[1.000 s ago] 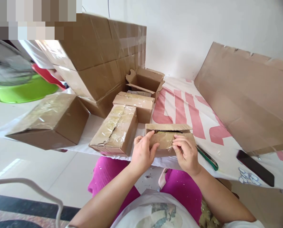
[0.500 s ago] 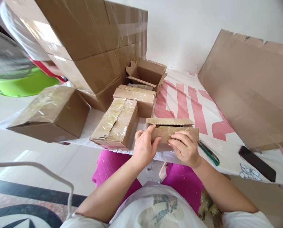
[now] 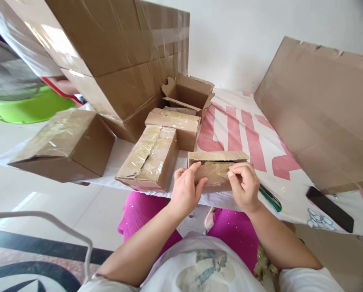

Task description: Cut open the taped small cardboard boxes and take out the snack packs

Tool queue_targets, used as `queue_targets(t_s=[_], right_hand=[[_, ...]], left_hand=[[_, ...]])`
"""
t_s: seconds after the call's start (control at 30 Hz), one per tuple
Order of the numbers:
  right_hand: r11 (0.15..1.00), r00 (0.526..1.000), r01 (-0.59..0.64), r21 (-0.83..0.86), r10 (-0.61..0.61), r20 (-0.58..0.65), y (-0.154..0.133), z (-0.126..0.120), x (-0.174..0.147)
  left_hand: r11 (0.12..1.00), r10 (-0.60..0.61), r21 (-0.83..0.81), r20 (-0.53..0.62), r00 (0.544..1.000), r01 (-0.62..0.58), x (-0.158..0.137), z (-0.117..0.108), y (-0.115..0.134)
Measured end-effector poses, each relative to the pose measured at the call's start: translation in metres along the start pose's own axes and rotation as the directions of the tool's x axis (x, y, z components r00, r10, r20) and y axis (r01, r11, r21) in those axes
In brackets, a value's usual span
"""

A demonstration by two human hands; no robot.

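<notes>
A small cardboard box [image 3: 213, 187] lies at the table's near edge, a narrow dark slit open between its top flaps. My left hand [image 3: 186, 188] holds its left end, the index finger at the slit and the thumb apart on the front flap. Over that flap runs shiny clear tape [image 3: 219, 175]. My right hand [image 3: 245, 184] pinches at the tape near the slit's right end, thumb against index finger; the pinched bit is mostly hidden. What is inside the box cannot be made out. A green-handled cutter [image 3: 271, 198] lies just right of my right hand.
Taped boxes [image 3: 148, 158] stand to the left, with an open box [image 3: 190, 91] behind. A tall carton stack [image 3: 117, 61] rises at back left, a large cardboard sheet [image 3: 321, 113] at right. A phone [image 3: 330, 209] lies near the front edge. Another person's sleeve [image 3: 23, 44] shows at far left.
My right hand has shifted right and turned, its fingers going from lying over the front flap to a pinch. My left hand stays nearly still. The other person's arm has moved slightly.
</notes>
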State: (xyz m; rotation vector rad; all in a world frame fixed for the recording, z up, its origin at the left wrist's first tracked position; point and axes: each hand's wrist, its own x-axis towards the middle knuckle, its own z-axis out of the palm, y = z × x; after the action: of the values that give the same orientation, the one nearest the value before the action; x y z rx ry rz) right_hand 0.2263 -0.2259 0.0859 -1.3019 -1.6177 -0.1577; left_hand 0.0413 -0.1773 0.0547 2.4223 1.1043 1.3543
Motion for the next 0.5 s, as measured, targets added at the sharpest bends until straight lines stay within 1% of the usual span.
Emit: queue_targets(t_s=[0.2,0.4,0.5], right_hand=[[0.996,1.0,0.03,-0.086,-0.03,-0.001,0.007,0.0,0.006],[0.953,0.993,0.1,-0.287,-0.113,-0.027,0.012,-0.003,0.01],[0.937,0.991,0.114,-0.33,-0.133,-0.034,0.014,-0.005,0.01]], left_hand=[[1.0,-0.018,0.021,0.019,1.0,0.017,0.003,-0.001,-0.001],[1.0,-0.016,0.021,0.01,1.0,0.016,0.002,-0.003,-0.001],[1.0,-0.026,0.017,0.019,0.999,0.025,0.002,-0.003,0.0]])
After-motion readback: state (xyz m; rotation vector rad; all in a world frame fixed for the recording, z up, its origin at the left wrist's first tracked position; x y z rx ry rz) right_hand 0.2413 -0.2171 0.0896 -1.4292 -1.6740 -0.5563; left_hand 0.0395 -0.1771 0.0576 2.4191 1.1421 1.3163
